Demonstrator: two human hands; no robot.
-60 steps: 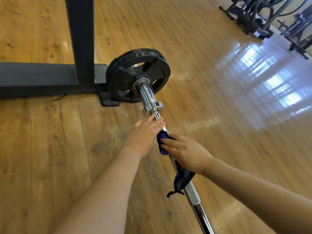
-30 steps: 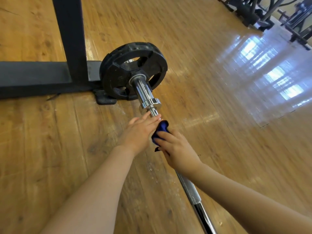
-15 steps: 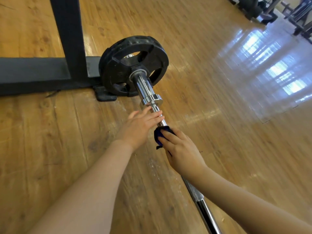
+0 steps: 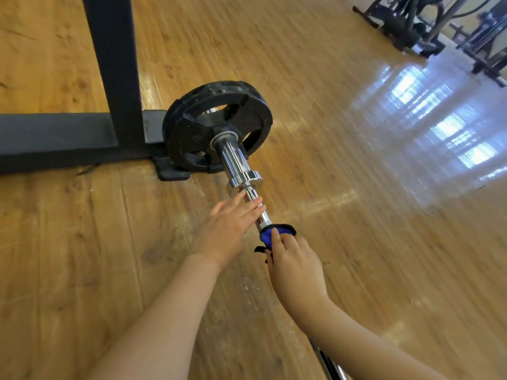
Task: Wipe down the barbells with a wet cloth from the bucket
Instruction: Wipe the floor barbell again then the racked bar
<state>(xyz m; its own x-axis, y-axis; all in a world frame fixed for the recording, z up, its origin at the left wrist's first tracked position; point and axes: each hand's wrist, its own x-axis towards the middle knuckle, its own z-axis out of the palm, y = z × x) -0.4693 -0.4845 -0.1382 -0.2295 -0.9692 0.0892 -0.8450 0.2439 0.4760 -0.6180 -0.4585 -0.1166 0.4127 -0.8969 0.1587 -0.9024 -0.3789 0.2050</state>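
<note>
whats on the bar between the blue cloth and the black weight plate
In the head view: the left hand on the bar, then the chrome collar and sleeve before the plate.

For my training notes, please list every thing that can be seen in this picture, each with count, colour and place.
barbell: one, chrome, lying on the floor, running from centre to bottom edge
weight plate: one, black, on the bar's far end
cloth: one, blue, wrapped on the bar
rack frame: one, black, left
wooden floor: brown, all around
gym machines: black, top right, count unclear
left hand: fingers straight, on the bar
right hand: grips the cloth
</note>
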